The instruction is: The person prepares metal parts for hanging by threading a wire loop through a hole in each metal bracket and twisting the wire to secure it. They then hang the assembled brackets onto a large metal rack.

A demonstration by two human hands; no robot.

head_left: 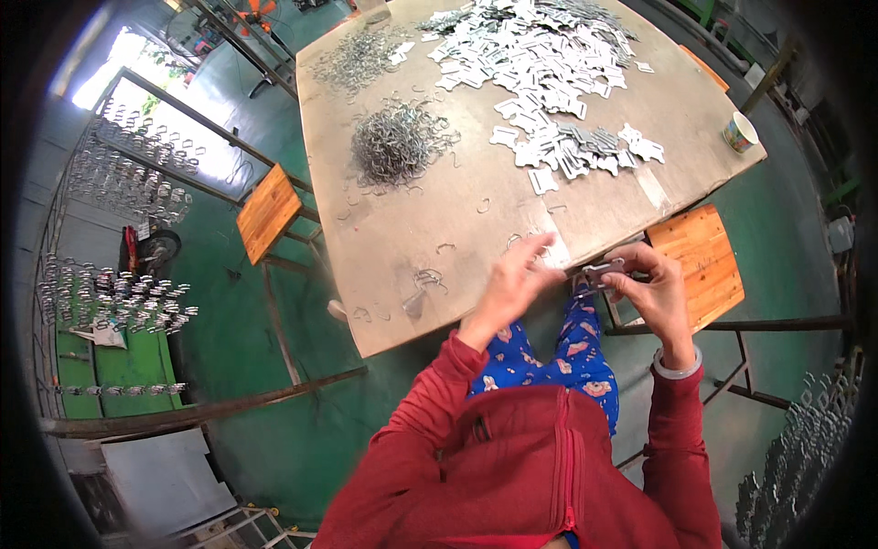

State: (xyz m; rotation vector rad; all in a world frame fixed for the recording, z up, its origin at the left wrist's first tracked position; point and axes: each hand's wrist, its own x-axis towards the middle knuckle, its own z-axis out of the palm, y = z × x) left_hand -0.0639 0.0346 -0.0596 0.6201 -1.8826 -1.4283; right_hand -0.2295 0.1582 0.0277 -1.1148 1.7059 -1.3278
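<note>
Just off the table's near edge, my right hand (654,291) pinches a small flat metal plate (604,271) between thumb and fingers. A thin wire piece seems to hang at the plate, too small to make out well. My left hand (517,279) is over the near edge of the table (393,238), to the left of the plate and apart from it. Its fingers are spread and a little blurred, and I see nothing held in them. Loose wire hooks (428,278) lie on the tabletop to the left of that hand.
A heap of wire hooks (398,142) sits mid-table, with a looser spread behind it. Many flat metal plates (549,73) cover the far right. A paper cup (740,133) stands at the right corner. Wooden stools (270,215) flank the table; racks of hanging metal parts (119,293) stand left.
</note>
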